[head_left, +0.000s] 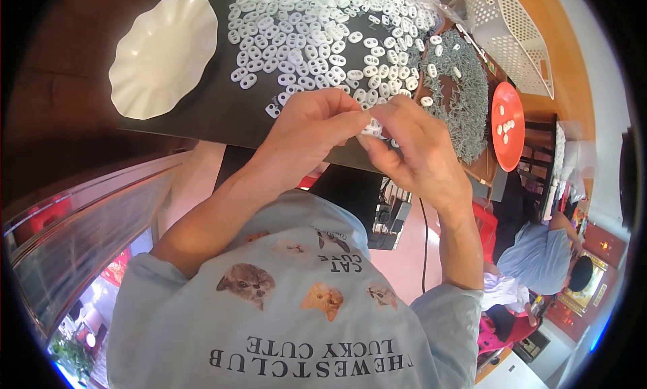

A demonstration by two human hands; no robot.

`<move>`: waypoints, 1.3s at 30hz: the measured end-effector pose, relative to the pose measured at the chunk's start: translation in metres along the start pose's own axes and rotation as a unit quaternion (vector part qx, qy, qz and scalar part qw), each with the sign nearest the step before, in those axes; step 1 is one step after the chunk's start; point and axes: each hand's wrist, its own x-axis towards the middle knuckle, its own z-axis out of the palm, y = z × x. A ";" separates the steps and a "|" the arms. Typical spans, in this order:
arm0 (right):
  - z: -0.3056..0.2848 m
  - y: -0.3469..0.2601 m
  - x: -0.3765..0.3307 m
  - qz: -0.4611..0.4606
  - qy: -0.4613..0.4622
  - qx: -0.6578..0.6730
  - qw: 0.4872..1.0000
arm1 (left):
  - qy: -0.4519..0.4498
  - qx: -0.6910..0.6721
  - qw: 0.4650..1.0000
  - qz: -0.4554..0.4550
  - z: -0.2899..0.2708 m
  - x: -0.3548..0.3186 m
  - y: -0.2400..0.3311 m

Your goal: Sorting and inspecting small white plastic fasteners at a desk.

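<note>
My left hand (317, 125) and my right hand (411, 136) meet at the near edge of the dark table, fingertips pinched together. Between them is a small white oval plastic piece (373, 127), partly hidden by the fingers; both hands seem to grip it. Just beyond my hands spreads a large pile of white oval pieces with two holes each (296, 52). To the right of my right hand lies a heap of grey metal screws (465, 92), with a few white pieces on top.
A cream wavy-edged dish (164, 57) stands on the table at the left. At the right are a red plate (507, 123) holding several white pieces and a white perforated basket (512, 38). Another person (539, 254) is at the far right. A black cable (424, 247) hangs below the table.
</note>
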 end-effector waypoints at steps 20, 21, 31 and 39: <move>0.005 0.006 -0.005 -0.024 -0.033 -0.090 0.995 | -0.018 0.028 0.999 -0.020 0.001 0.003 -0.005; 0.006 0.006 -0.005 -0.020 -0.048 -0.096 0.994 | -0.015 0.037 0.999 -0.008 0.002 0.004 -0.006; 0.012 0.001 -0.008 -0.017 -0.039 0.012 0.999 | -0.013 0.034 0.999 0.006 0.014 -0.009 0.000; 0.013 -0.001 -0.011 -0.017 -0.033 0.079 0.996 | -0.019 0.033 0.999 0.039 0.018 -0.011 -0.006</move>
